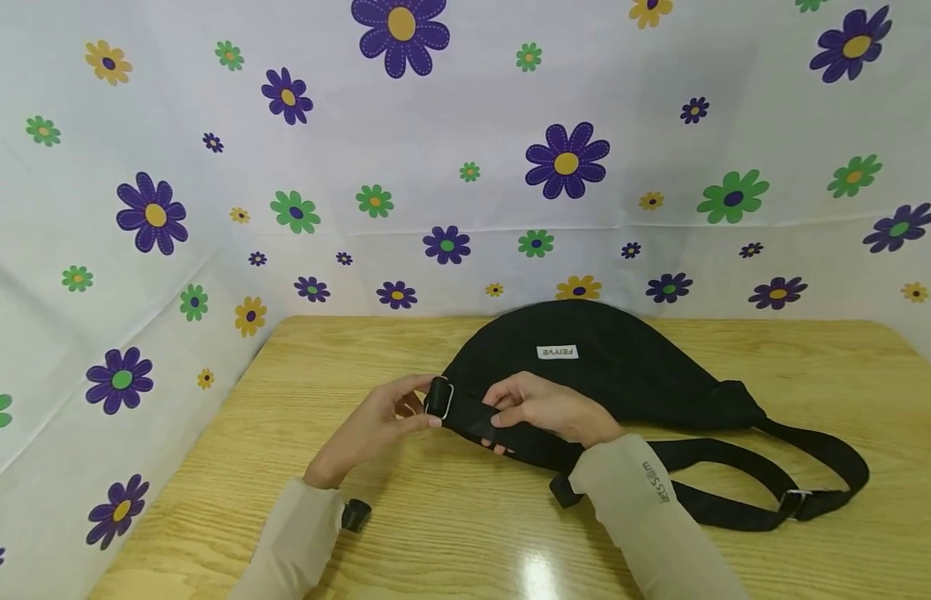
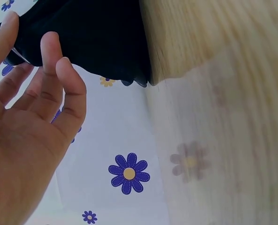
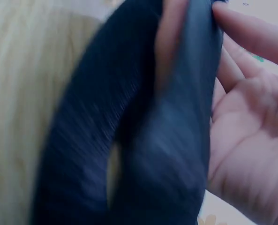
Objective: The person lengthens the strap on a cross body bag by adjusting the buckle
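Observation:
A black waist bag (image 1: 623, 367) with a white label lies on the wooden table, its strap looping to the right. My left hand (image 1: 382, 421) pinches the strap's metal ring buckle (image 1: 439, 398) at the bag's left end, thumb below and fingers above. Just to the right, my right hand (image 1: 543, 408) grips the black strap (image 1: 525, 440) between thumb and fingers. In the left wrist view, the left hand (image 2: 35, 108) has its fingertips at the dark fabric. Close up and blurred, the strap (image 3: 176, 140) passes through the right hand (image 3: 251, 122) in the right wrist view.
A second metal slider (image 1: 793, 502) sits on the strap loop at the right of the table (image 1: 435, 533). A black plastic strap end (image 1: 564, 490) lies by the right sleeve. White cloth (image 1: 465, 200) with printed flowers hangs behind and to the left.

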A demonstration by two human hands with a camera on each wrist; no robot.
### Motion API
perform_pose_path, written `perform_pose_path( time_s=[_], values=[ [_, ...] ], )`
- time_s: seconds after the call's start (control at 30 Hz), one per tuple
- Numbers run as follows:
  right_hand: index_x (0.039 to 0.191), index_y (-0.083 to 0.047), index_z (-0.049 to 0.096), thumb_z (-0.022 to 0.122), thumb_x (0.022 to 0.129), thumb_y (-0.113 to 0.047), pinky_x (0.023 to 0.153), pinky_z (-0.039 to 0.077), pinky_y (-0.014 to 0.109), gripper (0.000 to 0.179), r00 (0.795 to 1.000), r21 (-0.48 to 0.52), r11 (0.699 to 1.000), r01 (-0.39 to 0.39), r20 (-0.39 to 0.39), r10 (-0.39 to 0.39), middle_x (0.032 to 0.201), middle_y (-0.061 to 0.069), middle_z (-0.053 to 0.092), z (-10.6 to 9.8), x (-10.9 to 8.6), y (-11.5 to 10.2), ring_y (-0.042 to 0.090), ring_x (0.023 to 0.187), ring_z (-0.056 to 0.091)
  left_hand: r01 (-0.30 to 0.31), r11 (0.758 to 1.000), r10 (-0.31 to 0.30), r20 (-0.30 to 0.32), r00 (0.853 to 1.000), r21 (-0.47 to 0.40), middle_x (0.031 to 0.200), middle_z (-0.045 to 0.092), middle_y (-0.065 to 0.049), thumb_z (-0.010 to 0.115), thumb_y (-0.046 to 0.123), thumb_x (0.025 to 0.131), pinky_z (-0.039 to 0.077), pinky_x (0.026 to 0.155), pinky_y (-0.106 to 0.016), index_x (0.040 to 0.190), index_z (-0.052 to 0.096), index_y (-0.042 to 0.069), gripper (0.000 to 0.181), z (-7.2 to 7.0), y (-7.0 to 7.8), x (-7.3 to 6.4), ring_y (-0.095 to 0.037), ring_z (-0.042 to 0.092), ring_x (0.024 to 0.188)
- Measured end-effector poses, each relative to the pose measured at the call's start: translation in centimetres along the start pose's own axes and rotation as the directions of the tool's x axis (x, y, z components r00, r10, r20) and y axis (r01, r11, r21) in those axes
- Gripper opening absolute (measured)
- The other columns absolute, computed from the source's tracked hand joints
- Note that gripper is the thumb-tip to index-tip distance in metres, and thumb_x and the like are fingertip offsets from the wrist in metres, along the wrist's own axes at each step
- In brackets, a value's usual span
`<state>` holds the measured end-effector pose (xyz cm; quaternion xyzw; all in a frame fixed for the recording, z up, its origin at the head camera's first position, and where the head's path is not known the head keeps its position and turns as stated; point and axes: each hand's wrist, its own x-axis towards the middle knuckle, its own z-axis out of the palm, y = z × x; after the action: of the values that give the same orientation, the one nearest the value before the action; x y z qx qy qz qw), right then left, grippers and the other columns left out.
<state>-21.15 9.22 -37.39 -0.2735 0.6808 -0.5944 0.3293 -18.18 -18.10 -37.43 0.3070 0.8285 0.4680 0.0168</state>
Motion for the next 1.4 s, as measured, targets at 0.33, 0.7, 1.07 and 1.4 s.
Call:
perform_pose_path(
  time_s=[0.33, 0.7, 1.07, 1.4],
  values=[
    [0.107, 0.011, 0.062, 0.052, 0.098, 0.009, 0.077, 0.057, 0.036, 0.013, 0.992, 0.039, 0.996, 0.085, -0.102, -0.08, 0.091, 0.015, 0.073, 2.1, 1.4, -0.1, 0.021, 0.073, 0.069, -0.025, 0.998, 0.028, 0.047, 0.998, -0.061, 0.115, 0.067, -0.017, 0.072, -0.003, 0.092, 0.055, 0.076, -0.032, 0.132, 0.059, -0.009, 0.042, 0.6, -0.1, 0.3, -0.018, 0.063, 0.085],
    [0.118, 0.011, 0.056, 0.054, 0.1, 0.005, 0.085, 0.054, 0.034, 0.019, 0.999, 0.05, 0.998, 0.03, -0.035, -0.028, 0.098, 0.017, 0.073, 1.0, 0.7, -0.4, 0.022, 0.082, 0.071, -0.015, 1.0, 0.015, 0.044, 0.999, -0.018, 0.115, 0.066, -0.013, 0.071, 0.002, 0.095, 0.053, 0.078, -0.032, 0.133, 0.06, -0.004, 0.04, 0.4, 0.3, 0.4, -0.018, 0.062, 0.088],
    [0.109, 0.012, 0.061, 0.046, 0.098, 0.013, 0.071, 0.053, 0.025, 0.019, 0.999, 0.003, 1.0, 0.011, 0.031, -0.011, 0.092, 0.017, 0.07, -0.6, -0.3, 0.1, 0.024, 0.076, 0.073, -0.014, 1.0, 0.014, 0.027, 1.0, -0.026, 0.115, 0.067, -0.015, 0.072, 0.0, 0.093, 0.053, 0.077, -0.032, 0.133, 0.06, -0.006, 0.042, 0.2, -0.1, 0.2, -0.019, 0.063, 0.087],
    [0.114, 0.015, 0.056, 0.046, 0.099, 0.011, 0.071, 0.054, 0.028, 0.019, 0.991, 0.001, 0.995, 0.098, -0.092, -0.097, 0.096, 0.017, 0.071, 1.9, 1.2, -0.3, 0.023, 0.073, 0.072, 0.001, 0.999, 0.002, 0.066, 0.998, -0.037, 0.116, 0.066, -0.016, 0.071, 0.003, 0.095, 0.054, 0.078, -0.033, 0.133, 0.059, -0.008, 0.041, 0.5, 0.1, 0.2, -0.019, 0.063, 0.088]
  ],
)
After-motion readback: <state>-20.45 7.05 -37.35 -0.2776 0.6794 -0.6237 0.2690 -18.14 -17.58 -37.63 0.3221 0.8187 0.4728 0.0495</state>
